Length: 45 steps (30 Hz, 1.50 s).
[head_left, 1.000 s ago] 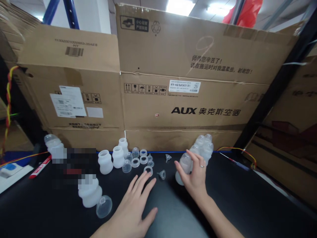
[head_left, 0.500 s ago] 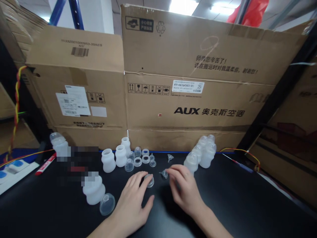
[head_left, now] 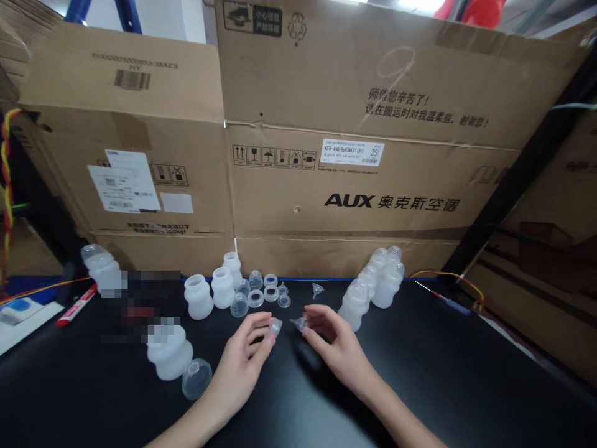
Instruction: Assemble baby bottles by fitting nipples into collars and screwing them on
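My left hand (head_left: 249, 348) pinches a translucent screw ring (head_left: 275, 326) between thumb and fingers, tilted on its edge above the black table. Facing it, my right hand (head_left: 333, 336) grips a clear silicone bottle teat (head_left: 299, 323) by its base, the tip pointing left at the ring. A narrow gap separates the two. Beyond my hands another teat (head_left: 318, 290) lies on the table. Near my left forearm are a white baby bottle (head_left: 170, 358) and a clear dome cap (head_left: 196, 379).
Open white bottles (head_left: 198, 297) stand at the back, beside clear caps (head_left: 239, 305) and screw rings (head_left: 255, 298). Several capped bottles (head_left: 357, 302) are grouped at the right. A red marker (head_left: 77, 305) lies left, a screwdriver (head_left: 450, 303) far right. A cardboard box (head_left: 396, 180) walls off the back.
My left hand has lifted the screw ring off the table and turned it on edge. My right hand has brought the teat slightly left, closer to it. The view has shifted slightly.
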Motion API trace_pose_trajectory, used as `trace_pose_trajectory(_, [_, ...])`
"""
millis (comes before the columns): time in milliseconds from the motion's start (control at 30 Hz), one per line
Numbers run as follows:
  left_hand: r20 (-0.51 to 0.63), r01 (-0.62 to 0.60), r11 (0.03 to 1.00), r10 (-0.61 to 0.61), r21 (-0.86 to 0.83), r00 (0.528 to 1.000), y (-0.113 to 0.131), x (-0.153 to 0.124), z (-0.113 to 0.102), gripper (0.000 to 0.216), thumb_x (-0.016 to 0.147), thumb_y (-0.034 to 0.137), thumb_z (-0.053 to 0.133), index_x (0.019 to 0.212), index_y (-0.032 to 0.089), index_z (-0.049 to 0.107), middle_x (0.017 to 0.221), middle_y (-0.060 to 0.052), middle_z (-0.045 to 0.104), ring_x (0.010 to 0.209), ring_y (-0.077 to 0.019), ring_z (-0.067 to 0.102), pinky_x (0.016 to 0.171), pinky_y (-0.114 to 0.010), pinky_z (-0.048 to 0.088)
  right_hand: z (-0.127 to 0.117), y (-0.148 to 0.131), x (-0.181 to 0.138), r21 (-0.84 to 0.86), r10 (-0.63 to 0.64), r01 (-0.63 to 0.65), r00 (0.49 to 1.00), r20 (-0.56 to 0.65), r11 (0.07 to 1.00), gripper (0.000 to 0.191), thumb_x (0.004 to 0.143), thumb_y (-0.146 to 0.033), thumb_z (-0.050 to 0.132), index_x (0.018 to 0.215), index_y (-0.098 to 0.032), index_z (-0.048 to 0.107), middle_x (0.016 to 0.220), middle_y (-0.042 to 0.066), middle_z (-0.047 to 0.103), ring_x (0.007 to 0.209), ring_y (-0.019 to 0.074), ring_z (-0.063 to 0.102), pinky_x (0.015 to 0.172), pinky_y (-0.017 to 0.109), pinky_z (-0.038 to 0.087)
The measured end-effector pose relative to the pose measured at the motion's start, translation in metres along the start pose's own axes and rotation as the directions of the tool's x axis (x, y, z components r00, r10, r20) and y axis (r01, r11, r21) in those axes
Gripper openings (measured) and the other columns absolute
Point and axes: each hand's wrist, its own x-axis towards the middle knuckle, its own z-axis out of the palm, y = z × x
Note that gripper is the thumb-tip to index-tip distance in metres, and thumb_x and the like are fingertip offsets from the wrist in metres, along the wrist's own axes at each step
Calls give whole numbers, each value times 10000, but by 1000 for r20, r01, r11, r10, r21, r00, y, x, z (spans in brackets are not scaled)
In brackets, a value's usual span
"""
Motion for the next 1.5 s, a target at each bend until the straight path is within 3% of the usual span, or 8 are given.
trace_pose_trajectory(133, [-2,101,981,-103,-167,995,2,2,-1,559,873,595,710,1229,174,617,1243,-115,682,1133,-284,696,933,-398,634,10,-9,-7,141,-6,2,1000,27,990,339,927,-411,700,1188,-202,643,1099,98,729,1001,208,719,897,359,630])
trace_pose_trajectory(300, [19,156,969,-156,-189,988,7,-1,4,590,841,650,717,1170,164,650,1203,-117,702,1059,-294,733,866,-383,651,21,-11,-17,126,-118,112,992,39,986,343,932,-244,672,1269,-220,617,1216,105,701,1081,214,711,941,370,631])
trace_pose_trajectory(500, [93,191,971,-179,-143,980,12,-9,9,492,917,600,649,1194,194,651,1172,-91,733,942,-224,746,769,-296,623,26,-10,-23,-79,-265,272,960,88,959,458,941,-149,626,1377,-268,554,1312,82,683,1181,218,685,1043,378,586])
trace_pose_trajectory(733, [139,195,973,-177,-126,974,11,-8,10,497,953,602,583,1217,186,647,1086,-90,764,921,-231,755,715,-268,583,23,-14,-27,-336,-418,423,904,92,842,570,973,-123,566,1498,-303,433,1371,75,663,1236,210,662,1043,341,578])
trace_pose_trajectory(1067, [112,207,970,-193,-129,975,11,-7,14,530,914,643,621,1186,189,639,1060,-83,755,846,-222,761,650,-250,560,26,-23,-28,-401,-395,370,918,22,838,541,962,-150,592,1463,-289,442,1249,79,710,1115,222,706,938,349,618])
trace_pose_trajectory(1300, [231,233,953,-186,-195,955,15,-8,8,484,972,571,581,1264,189,629,1101,-104,756,916,-228,742,732,-299,594,36,-8,-28,-378,-452,435,891,49,817,623,977,-130,588,1533,-316,378,1395,64,653,1248,216,664,1062,345,582])
trace_pose_trajectory(1400, [300,274,930,-196,-246,934,22,-8,5,451,944,523,658,1264,204,652,1085,-94,761,986,-244,735,804,-319,599,39,-12,-26,-360,-462,469,880,113,806,651,965,-73,535,1551,-301,364,1438,75,626,1301,219,631,1062,339,585])
trace_pose_trajectory(1500, [287,286,917,-205,-278,936,25,-6,5,405,892,464,746,1181,185,695,1033,-92,768,1015,-250,734,820,-301,590,37,-30,-30,-383,-538,541,833,125,749,705,937,-70,553,1572,-285,334,1500,109,563,1386,276,550,1116,470,545])
